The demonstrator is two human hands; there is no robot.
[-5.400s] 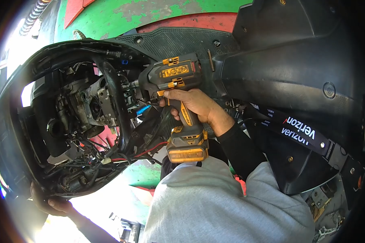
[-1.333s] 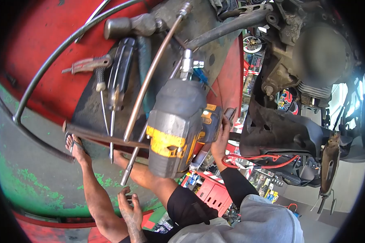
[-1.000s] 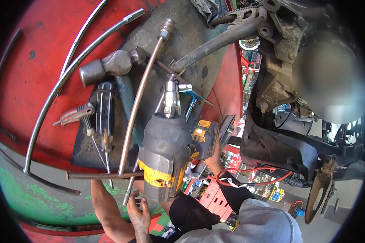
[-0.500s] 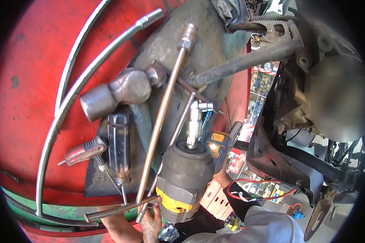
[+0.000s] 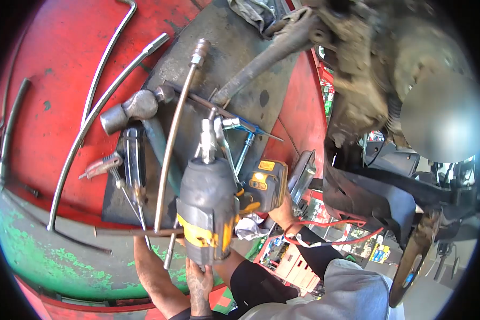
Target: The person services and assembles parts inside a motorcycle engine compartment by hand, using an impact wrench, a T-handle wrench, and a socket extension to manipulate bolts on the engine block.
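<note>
A black and yellow cordless impact wrench is held above the bench, its nose pointing away from me. A shiny silver socket sits on its nose. My left hand is closed against the wrench's rear end, fingers partly hidden behind it. At the battery on the wrench's right side, my right hand grips from behind, mostly hidden. Past the socket lie a wrench with a chrome head and a blue-shafted tool. A long steel bar stretches left of the impact wrench.
A hammer, a black-handled screwdriver, a small red tool and a curved rod lie on the red bench, partly on a dark mat. Dirty vehicle parts hang at the right, by a red cable.
The tools on the bench have shifted left in view, and the impact wrench has moved left with them. The battery now shows more fully. Both hands stay on the wrench.
</note>
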